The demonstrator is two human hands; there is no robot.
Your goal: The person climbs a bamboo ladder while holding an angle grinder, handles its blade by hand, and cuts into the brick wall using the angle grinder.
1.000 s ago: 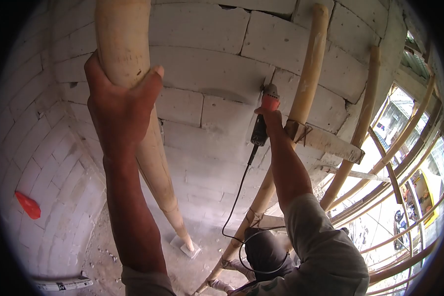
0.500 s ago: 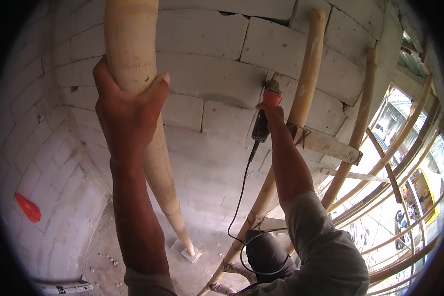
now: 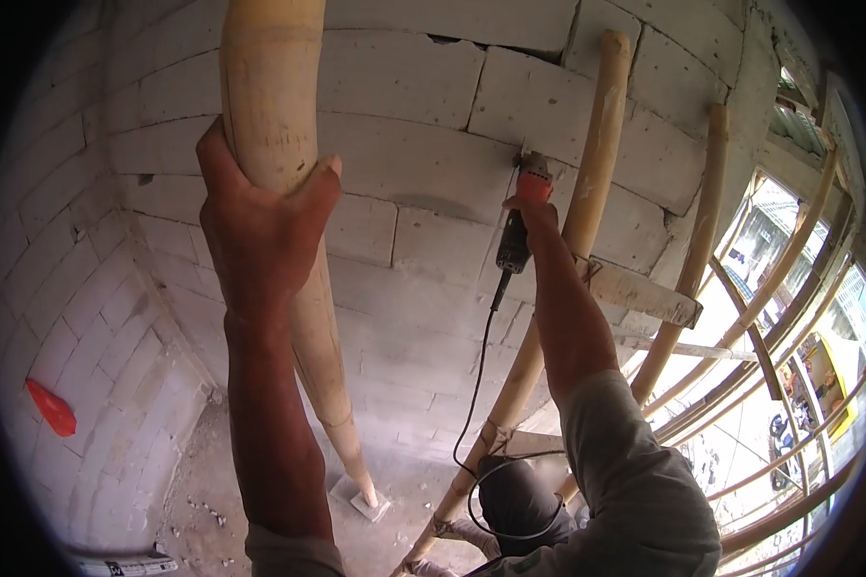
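Observation:
My left hand [image 3: 269,236] is wrapped round a thick bamboo pole [image 3: 274,87], which runs from the top of the view down to a small flat pad [image 3: 370,508] on the floor. In my right hand [image 3: 532,213] is a red and black angle grinder [image 3: 515,240], held against the pale block wall [image 3: 404,159]. Its disc is largely hidden at the wall face. A black power cord [image 3: 471,394] hangs from the grinder's tail and loops near my right arm.
Upright bamboo poles [image 3: 601,125] and a wooden crosspiece [image 3: 645,293] stand close to my right arm. A dark, rounded shape [image 3: 520,500] is below; I cannot tell what it is. Bright openings lie beyond the bamboo at right. A red object [image 3: 53,409] shows on the left wall.
The view has shifted slightly, so the wall and poles appear a little lower. My left hand keeps its hold on the pole, and the grinder stays at nearly the same spot on the wall.

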